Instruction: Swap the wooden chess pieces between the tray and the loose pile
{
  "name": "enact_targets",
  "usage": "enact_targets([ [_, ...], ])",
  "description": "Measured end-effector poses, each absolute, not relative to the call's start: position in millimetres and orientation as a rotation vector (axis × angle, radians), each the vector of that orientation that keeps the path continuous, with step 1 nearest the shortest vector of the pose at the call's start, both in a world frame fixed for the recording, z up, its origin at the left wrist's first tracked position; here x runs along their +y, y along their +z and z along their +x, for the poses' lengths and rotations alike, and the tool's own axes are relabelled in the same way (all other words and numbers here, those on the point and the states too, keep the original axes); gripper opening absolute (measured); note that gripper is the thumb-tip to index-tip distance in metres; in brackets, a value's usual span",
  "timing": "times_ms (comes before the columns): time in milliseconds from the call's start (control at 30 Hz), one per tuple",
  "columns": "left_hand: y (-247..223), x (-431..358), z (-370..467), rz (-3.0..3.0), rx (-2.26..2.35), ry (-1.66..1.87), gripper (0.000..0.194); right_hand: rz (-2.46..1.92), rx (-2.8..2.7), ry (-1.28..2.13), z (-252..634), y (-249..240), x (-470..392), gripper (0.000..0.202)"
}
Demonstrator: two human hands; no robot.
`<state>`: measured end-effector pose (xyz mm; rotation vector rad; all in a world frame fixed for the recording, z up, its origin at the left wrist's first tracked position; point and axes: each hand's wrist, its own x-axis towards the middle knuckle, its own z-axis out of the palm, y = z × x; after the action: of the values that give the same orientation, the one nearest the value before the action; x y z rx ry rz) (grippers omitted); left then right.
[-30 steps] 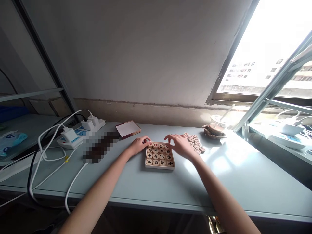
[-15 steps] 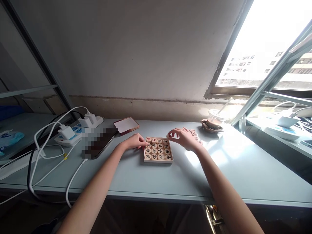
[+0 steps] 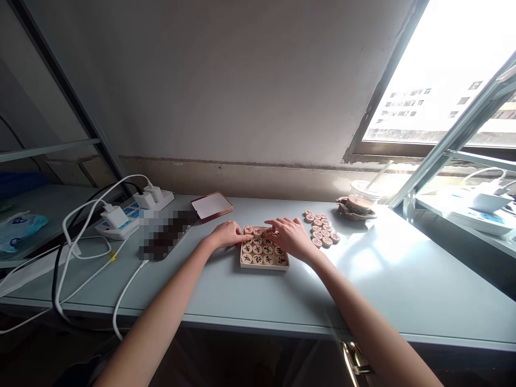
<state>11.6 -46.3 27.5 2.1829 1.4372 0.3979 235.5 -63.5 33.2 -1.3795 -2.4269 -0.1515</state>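
Note:
A shallow square box (image 3: 265, 267) on the desk holds rows of round wooden pieces (image 3: 257, 249) with black and red characters. My left hand (image 3: 229, 235) is closed at the box's upper left, its thumb at the edge; the other fingertips are partly hidden. Over the box's upper right corner is my right hand (image 3: 293, 236), fingers apart and fingertips at the top-row pieces. I cannot make out anything held in it. Several loose round pieces with red characters (image 3: 322, 228) lie right of the box.
An open box lid (image 3: 212, 207) lies behind on the left. A phone (image 3: 169, 236), a power strip (image 3: 133, 215) and white cables are farther left. A lidded cup (image 3: 365, 192) and a brown dish (image 3: 356, 209) stand at the back right.
My right hand has moved left and down over the box's upper right pieces, uncovering more of the loose pieces. My left hand stays at the left edge. The view has shifted slightly.

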Motion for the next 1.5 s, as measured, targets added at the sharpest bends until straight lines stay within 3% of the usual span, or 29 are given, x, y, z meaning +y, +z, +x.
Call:
enact_targets([
  [433,31,-52,20,2.165,1.611,0.362,0.058,-1.412,-2.349,0.032,259,48,-60,0.030],
  [733,28,-49,17,2.152,1.616,0.328,0.057,-1.985,-2.151,-0.346,308,8,-23,0.033],
  [1100,25,-43,5,2.080,1.344,0.357,0.046,-1.887,-2.103,-0.436,305,6,-20,0.038],
  [1300,24,-42,4,2.068,1.297,0.396,0.042,-1.855,-2.190,-0.411,300,8,-22,0.025],
  [1500,21,-41,3,2.055,1.277,0.412,0.043,-1.752,-2.218,-0.305,288,19,-31,0.027],
])
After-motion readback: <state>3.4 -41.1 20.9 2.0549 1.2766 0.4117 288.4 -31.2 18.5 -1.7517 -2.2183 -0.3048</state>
